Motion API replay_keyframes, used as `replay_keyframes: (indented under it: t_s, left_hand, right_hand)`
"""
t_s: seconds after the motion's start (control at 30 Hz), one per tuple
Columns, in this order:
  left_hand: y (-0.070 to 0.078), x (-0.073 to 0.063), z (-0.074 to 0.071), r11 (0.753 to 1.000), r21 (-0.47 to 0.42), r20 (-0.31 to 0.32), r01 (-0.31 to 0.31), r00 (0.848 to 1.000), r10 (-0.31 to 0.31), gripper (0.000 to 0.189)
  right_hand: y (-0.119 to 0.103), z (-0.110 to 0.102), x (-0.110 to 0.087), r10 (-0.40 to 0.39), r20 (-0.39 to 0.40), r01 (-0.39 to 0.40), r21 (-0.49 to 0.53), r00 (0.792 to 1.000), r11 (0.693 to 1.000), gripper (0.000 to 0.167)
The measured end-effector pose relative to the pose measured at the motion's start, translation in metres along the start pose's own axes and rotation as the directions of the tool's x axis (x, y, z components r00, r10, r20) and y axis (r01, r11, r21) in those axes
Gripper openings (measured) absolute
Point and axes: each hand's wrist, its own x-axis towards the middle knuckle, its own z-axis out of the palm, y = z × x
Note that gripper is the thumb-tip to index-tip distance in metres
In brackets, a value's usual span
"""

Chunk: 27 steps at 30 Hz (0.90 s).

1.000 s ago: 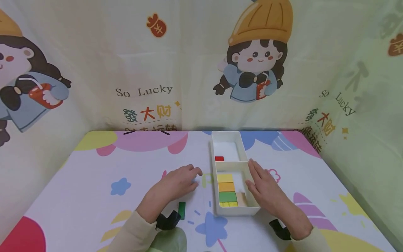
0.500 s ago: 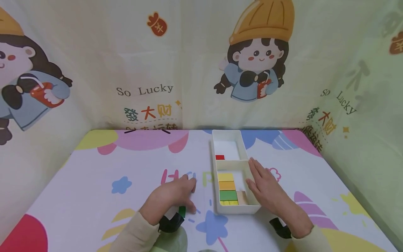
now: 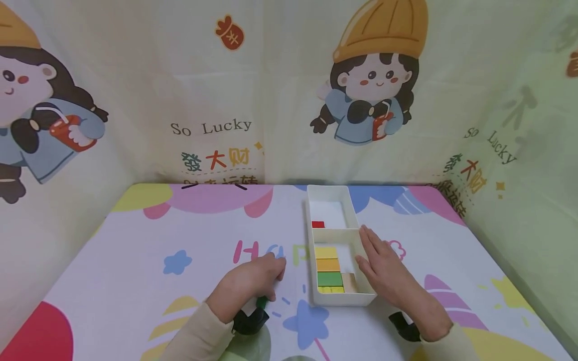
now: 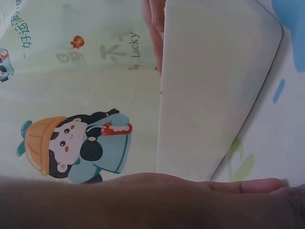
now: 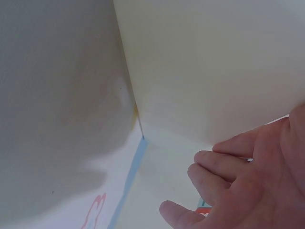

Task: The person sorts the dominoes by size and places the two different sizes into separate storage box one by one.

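Note:
A narrow green block [image 3: 262,302] lies on the table, partly covered by my left hand [image 3: 250,278]. That hand reaches down over it with bent fingers, the thumb close beside the block; I cannot tell whether they pinch it. My right hand [image 3: 390,273] lies along the right wall of a white two-part box [image 3: 340,300], its fingers fairly straight against the side. In the right wrist view these fingers [image 5: 214,167] rest by the pale box wall [image 5: 205,71]. Inside the near compartment sit yellow [image 3: 326,252], orange [image 3: 327,264], green [image 3: 329,279] and tan [image 3: 349,283] blocks.
A small red block [image 3: 318,224] lies in the box's far compartment, by the divider. Beneath everything is a printed tablecloth [image 3: 131,271], with a cartoon-print curtain [image 3: 289,100] behind. Black straps [image 3: 251,321] show at both wrists.
My left hand has come back toward me and down over the green block, its thumb and fingers drawing nearer to each other. The right hand stays at the box wall.

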Motion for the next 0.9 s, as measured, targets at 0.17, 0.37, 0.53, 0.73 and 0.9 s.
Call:
replay_keyframes:
  t_s: [0.17, 0.37, 0.53, 0.73, 0.9]
  left_hand:
    - [0.002, 0.003, 0.000, 0.995, 0.091, -0.053, -0.041, 0.998, 0.046, 0.032]
    - [0.003, 0.013, 0.001, 0.988, 0.135, -0.124, -0.073, 0.988, 0.090, 0.024]
    - [0.000, 0.022, 0.006, 0.973, 0.164, -0.143, -0.164, 0.972, 0.188, 0.025]
    - [-0.003, 0.025, 0.007, 0.980, 0.123, -0.101, -0.157, 0.980, 0.169, 0.032]
    - [-0.006, 0.022, 0.004, 0.988, 0.116, -0.087, -0.097, 0.990, 0.107, 0.036]
  right_hand:
    - [0.001, 0.000, 0.000, -0.005, 0.002, 0.005, 0.004, 1.000, 1.000, 0.068]
    - [0.001, 0.000, 0.000, -0.009, -0.002, 0.009, 0.001, 1.000, 1.000, 0.068]
    - [0.001, 0.000, 0.000, -0.006, 0.001, 0.006, -0.005, 1.000, 1.000, 0.068]
    - [0.000, -0.001, 0.000, 0.006, 0.011, -0.006, -0.001, 1.000, 1.000, 0.069]
    - [-0.001, -0.002, 0.000, 0.008, 0.014, -0.008, -0.003, 1.000, 1.000, 0.069]
